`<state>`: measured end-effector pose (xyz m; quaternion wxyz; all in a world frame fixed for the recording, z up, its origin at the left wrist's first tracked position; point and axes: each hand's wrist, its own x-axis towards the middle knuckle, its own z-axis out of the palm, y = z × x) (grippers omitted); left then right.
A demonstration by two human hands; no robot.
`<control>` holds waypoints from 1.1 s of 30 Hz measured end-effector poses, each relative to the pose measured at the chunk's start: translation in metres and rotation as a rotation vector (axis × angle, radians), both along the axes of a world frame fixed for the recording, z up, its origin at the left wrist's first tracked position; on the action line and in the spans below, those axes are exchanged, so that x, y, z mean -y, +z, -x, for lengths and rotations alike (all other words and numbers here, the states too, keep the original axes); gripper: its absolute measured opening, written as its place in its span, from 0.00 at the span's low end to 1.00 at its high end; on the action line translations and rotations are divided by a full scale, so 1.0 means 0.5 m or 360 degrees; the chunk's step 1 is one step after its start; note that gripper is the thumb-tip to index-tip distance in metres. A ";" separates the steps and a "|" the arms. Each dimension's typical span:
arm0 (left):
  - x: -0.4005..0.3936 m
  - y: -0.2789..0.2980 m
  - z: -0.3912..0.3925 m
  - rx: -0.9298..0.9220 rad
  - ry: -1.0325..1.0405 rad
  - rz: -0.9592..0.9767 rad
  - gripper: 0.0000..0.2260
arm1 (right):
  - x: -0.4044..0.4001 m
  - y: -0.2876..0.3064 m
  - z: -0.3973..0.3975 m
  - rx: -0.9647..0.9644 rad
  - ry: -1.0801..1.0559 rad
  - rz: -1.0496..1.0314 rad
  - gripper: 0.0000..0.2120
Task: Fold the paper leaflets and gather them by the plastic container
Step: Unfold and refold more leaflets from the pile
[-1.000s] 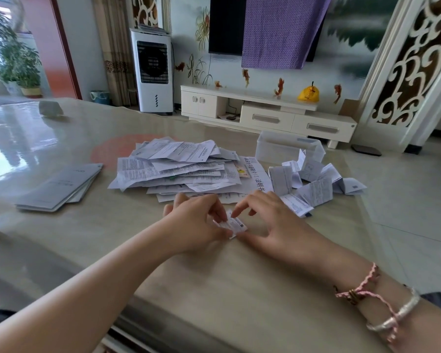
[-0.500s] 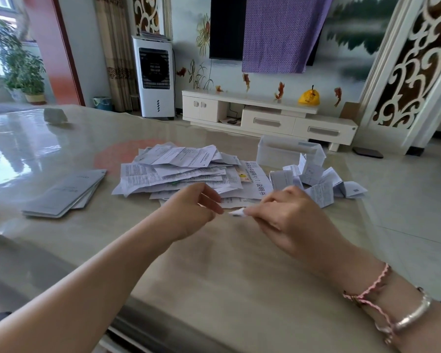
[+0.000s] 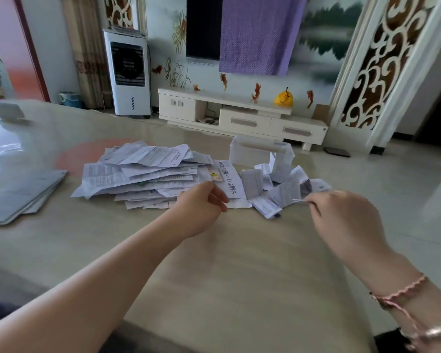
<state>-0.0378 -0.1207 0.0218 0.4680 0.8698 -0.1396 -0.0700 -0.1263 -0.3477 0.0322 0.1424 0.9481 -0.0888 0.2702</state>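
Note:
A loose heap of unfolded paper leaflets (image 3: 143, 171) lies on the table's middle. To its right a clear plastic container (image 3: 255, 151) stands, with several small folded leaflets (image 3: 280, 189) piled in front of it. My right hand (image 3: 341, 220) pinches a small folded leaflet (image 3: 299, 200) seen edge-on, just above the near side of the folded pile. My left hand (image 3: 201, 207) hovers at the near right corner of the unfolded heap, fingers loosely curled and holding nothing.
A stack of grey booklets (image 3: 23, 197) lies at the table's left. A small grey object (image 3: 9, 110) sits at the far left of the glossy table (image 3: 239, 276). The table's right edge drops to the tiled floor close beside the folded pile.
My right hand has carried the folded leaflet to the right and away, over to the folded pile. My left hand let go of it and moved toward the unfolded heap.

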 end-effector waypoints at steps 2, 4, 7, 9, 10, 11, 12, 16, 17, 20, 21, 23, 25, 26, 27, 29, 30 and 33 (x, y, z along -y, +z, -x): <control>0.007 -0.003 -0.004 0.0003 0.0002 -0.0052 0.14 | 0.000 -0.017 -0.004 -0.0169 0.0026 -0.0022 0.11; 0.014 -0.006 -0.004 0.0022 -0.0003 -0.0083 0.14 | -0.005 -0.029 -0.008 -0.0244 0.0136 -0.0112 0.11; 0.021 -0.004 -0.004 0.0040 -0.0007 -0.0081 0.13 | 0.000 -0.029 -0.011 -0.0250 0.0210 -0.0261 0.11; 0.021 0.000 -0.004 0.0038 -0.0013 -0.0053 0.13 | 0.008 -0.023 -0.007 -0.0149 0.0252 -0.0384 0.10; 0.020 0.001 -0.005 0.0041 -0.0016 -0.0039 0.12 | 0.009 -0.019 -0.005 -0.0066 0.0284 -0.0444 0.09; 0.018 0.001 -0.008 0.0040 -0.0015 -0.0021 0.12 | 0.010 -0.016 -0.005 0.0018 0.0319 -0.0493 0.08; 0.015 0.001 -0.009 0.0040 -0.0015 -0.0004 0.12 | 0.008 -0.013 -0.005 0.0080 0.0346 -0.0530 0.06; -0.006 0.009 -0.013 0.0051 -0.0004 0.0068 0.13 | -0.011 -0.007 -0.014 0.0127 0.0432 -0.0577 0.04; -0.012 0.014 -0.013 0.0056 0.0002 0.0075 0.14 | -0.019 -0.003 -0.019 0.0105 0.0459 -0.0572 0.04; -0.038 0.027 -0.014 0.0057 0.0036 0.0088 0.13 | -0.052 0.014 -0.048 0.0011 0.0505 -0.0556 0.05; -0.049 0.029 -0.015 0.0063 0.0047 0.0088 0.12 | -0.069 0.021 -0.062 -0.0005 0.0528 -0.0535 0.06; -0.076 0.033 -0.016 0.0077 0.0085 0.0056 0.10 | -0.112 0.032 -0.094 -0.0025 0.0575 -0.0499 0.07; -0.107 0.034 -0.017 0.0097 0.0131 -0.0030 0.10 | -0.162 0.040 -0.128 -0.0060 0.0655 -0.0482 0.09; -0.126 0.034 -0.018 0.0104 0.0155 -0.0059 0.10 | -0.189 0.042 -0.146 -0.0088 0.0708 -0.0475 0.09; -0.149 0.035 -0.020 0.0105 0.0183 -0.0086 0.10 | -0.221 0.043 -0.165 -0.0113 0.0759 -0.0471 0.09; -0.189 0.037 -0.023 0.0111 0.0236 -0.0135 0.10 | -0.274 0.045 -0.201 -0.0154 0.0842 -0.0485 0.09; -0.212 0.037 -0.026 0.0127 0.0276 -0.0161 0.11 | -0.301 0.044 -0.220 -0.0166 0.0891 -0.0511 0.09; -0.286 0.034 -0.041 0.0175 0.0415 -0.0291 0.12 | -0.381 0.035 -0.283 -0.0235 0.1013 -0.0633 0.13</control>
